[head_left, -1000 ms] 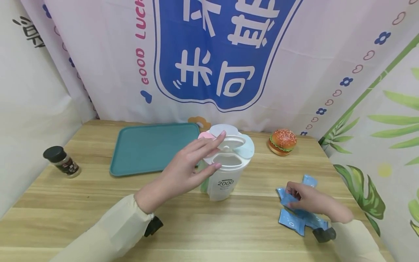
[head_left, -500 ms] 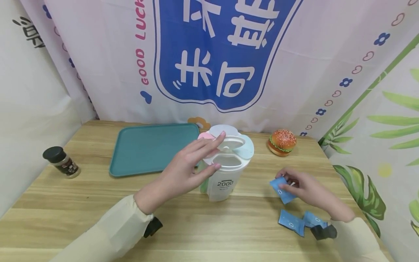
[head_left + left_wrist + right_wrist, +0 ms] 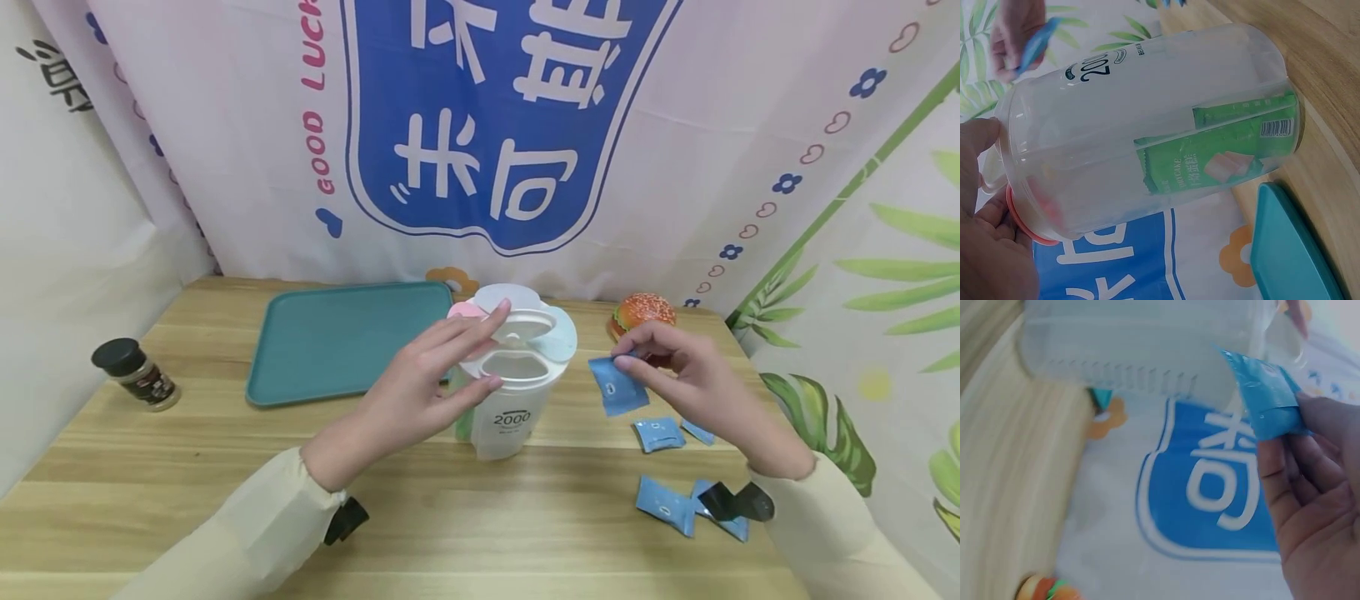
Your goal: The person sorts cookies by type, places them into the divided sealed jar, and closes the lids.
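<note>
A clear storage container (image 3: 510, 425) with "2000" printed on it stands upright mid-table. One flap (image 3: 528, 323) of its lid is raised, uncovering an opening at the front. My left hand (image 3: 408, 392) grips the top, thumb on the front rim and index finger by the raised flap. Through the wall in the left wrist view, green snack packets (image 3: 1210, 159) lie at the bottom. My right hand (image 3: 686, 375) pinches a small blue packet (image 3: 617, 387) above the table, right of the container. Several more blue packets (image 3: 666, 506) lie below it.
A toy hamburger (image 3: 643, 310) sits at the back right, partly behind my right hand. Behind and left of the container lies a teal tray (image 3: 345, 342). A black-capped spice jar (image 3: 138, 373) leans at the far left. A printed curtain (image 3: 255, 167) hangs along the table's back edge.
My right hand has taken a blue packet from the pile and carried it up and left towards the container. The left hand keeps its place on the lid.
</note>
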The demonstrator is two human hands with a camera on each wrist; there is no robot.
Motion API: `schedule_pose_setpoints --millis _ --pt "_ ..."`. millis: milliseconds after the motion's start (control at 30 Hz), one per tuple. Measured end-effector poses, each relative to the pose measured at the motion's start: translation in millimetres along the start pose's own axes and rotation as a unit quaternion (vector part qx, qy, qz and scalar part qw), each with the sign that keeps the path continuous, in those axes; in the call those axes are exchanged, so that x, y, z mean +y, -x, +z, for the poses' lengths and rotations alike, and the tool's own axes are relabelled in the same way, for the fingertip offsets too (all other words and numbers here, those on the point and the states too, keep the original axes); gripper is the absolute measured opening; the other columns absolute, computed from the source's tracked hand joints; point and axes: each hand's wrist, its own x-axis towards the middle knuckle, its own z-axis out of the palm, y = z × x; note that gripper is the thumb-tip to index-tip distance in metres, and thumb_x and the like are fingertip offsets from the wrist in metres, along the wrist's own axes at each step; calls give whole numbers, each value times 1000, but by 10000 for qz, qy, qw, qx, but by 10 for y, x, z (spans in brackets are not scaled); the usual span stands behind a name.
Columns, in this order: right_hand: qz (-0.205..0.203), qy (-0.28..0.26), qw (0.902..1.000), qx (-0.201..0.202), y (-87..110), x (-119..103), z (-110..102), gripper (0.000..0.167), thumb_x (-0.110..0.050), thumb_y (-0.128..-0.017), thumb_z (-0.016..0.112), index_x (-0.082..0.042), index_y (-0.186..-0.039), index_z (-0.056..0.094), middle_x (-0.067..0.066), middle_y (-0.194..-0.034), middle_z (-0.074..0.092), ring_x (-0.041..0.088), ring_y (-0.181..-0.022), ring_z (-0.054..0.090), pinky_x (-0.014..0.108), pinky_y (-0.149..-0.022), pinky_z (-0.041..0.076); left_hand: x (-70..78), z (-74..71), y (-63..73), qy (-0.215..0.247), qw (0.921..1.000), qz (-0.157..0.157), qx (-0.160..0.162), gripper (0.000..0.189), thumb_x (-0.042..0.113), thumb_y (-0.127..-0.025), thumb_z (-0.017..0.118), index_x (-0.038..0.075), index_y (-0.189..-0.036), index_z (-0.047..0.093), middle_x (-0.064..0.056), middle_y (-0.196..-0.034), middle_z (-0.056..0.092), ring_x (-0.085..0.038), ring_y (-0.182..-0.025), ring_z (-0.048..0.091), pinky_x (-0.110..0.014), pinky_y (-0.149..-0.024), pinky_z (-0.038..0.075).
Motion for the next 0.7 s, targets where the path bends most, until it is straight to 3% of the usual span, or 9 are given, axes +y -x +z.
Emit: schedule_pose_setpoints --millis 167,333,700 --pt "-313 -47 9987 397 -140 -149 37 22 18 -88 71 -1 -101 72 -5 -89 71 3 -63 57 18 -54 48 -9 2 10 23 10000 25 16 74 23 -95 79 18 -161 44 -4 -139 67 -20 -127 63 -47 -112 54" --pt "-396 78 9964 750 -273 -249 120 16 16 -89 70 3 -98 70 -2 -89 71 2 -68 63 15 -58 54 -4 -10 14 44 10000 6 11 75 22 -94 80 17 -160 45 -4 -139 67 -20 -127 63 -48 -112 54" --pt "-994 -242 9900 971 -522 -395 370 20 23 -85 69 10 -99 66 18 -88 73 1 -78 71 16 -68 61 -24 -12 1 82 9999 -56 -82 75 23 -95 79 18 -161 44 -3 -134 69 -17 -124 64 -44 -113 54"
